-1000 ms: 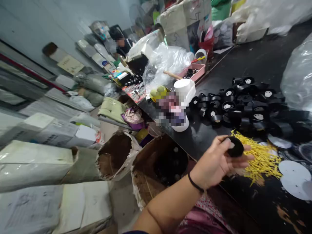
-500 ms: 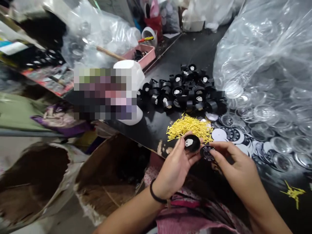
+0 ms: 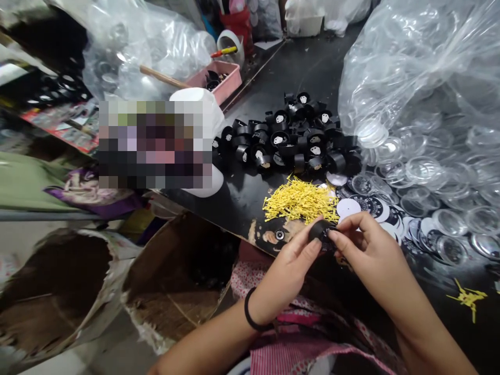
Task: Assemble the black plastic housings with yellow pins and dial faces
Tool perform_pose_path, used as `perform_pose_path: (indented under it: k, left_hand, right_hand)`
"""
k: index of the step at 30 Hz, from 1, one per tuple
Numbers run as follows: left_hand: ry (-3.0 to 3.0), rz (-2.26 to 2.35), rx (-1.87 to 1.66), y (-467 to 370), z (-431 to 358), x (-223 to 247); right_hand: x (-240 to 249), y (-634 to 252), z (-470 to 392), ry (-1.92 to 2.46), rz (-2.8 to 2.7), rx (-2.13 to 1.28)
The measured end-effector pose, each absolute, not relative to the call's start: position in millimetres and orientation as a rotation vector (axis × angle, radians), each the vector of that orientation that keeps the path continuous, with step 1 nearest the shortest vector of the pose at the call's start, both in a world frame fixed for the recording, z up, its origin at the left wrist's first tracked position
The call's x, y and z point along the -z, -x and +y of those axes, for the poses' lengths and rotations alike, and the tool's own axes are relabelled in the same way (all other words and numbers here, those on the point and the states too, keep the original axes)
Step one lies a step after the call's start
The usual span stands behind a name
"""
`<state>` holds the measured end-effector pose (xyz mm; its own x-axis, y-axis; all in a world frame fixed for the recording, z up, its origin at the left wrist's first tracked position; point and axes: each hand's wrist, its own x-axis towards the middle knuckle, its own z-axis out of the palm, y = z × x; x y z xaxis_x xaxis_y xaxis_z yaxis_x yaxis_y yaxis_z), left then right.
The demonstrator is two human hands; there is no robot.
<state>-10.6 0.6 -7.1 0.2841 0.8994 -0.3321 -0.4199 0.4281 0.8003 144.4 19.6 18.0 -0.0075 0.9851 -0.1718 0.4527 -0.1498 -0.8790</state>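
Note:
My left hand [image 3: 292,260] is closed round a black round case [image 3: 318,232], tilted so that its inside is hidden. The thumb lies on the case's near side. My right hand [image 3: 365,247] pinches a black printed dial disc [image 3: 329,245] against the case's right side, and the fingertips of both hands nearly meet. Just beyond the hands lies a heap of yellow pointers [image 3: 299,200]. Behind that is a pile of black cases [image 3: 289,140], several with white patches inside. White and black dial discs [image 3: 369,207] are spread to the right of the yellow heap.
Clear round covers [image 3: 425,172] and a large plastic bag [image 3: 410,67] fill the right side. A pink tray [image 3: 230,83] stands at the back. Yellow pieces [image 3: 469,297] lie far right. Two large open containers [image 3: 128,302] [image 3: 97,307] stand lower left, below the table edge.
My left hand has turned the case over, so its white-patched inside no longer shows. The dial disc in my right hand has come up against the case. The view has shifted slightly.

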Motion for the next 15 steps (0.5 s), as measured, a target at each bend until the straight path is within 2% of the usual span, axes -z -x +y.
perform_pose_path:
  k: [4, 8, 11, 15]
  left_hand:
    - [-0.782, 0.901, -0.911, 17, -4, 9]
    - [-1.152, 1.099, -0.782, 28, -16, 5]
    - [-1.400, 1.153, -0.688, 38, -23, 1]
    - [-1.455, 1.154, -0.690, 48, -23, 1]
  right_hand:
    - [-16, -145, 11, 1.698, -1.595, -1.059]
    - [-12, -144, -6, 1.622, -1.646, -1.195]
    - [-13, -142, -13, 1.628, -1.776, -1.168]
    - [-20, -140, -7, 1.595, -1.886, -1.181]
